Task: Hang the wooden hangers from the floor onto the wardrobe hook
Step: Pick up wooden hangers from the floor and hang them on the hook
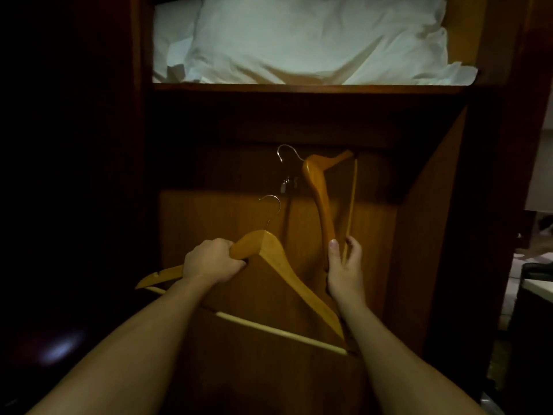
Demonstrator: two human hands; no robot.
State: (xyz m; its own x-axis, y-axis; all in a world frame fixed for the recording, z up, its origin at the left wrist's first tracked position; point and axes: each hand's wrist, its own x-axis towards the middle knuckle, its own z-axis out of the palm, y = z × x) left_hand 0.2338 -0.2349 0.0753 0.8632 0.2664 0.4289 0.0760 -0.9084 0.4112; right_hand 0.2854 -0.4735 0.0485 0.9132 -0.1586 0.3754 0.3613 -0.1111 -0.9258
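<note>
Holding one hanger per hand, head view only: left hand (211, 262) curled round the shoulder of the lower hanger (284, 274), parked low, probably waiting its turn. Right hand (344, 271) pinches the bottom end of the raised hanger (318, 199), turned edge-on so its wire hook (284, 152) reaches toward the wardrobe hook (285, 184). That's a small metal fitting, too dim to say if they touch. Neither looks hung yet. Dark wood back panel (227, 223) behind, shelf (299, 86) above with white bedding (299, 40), room dim.
</note>
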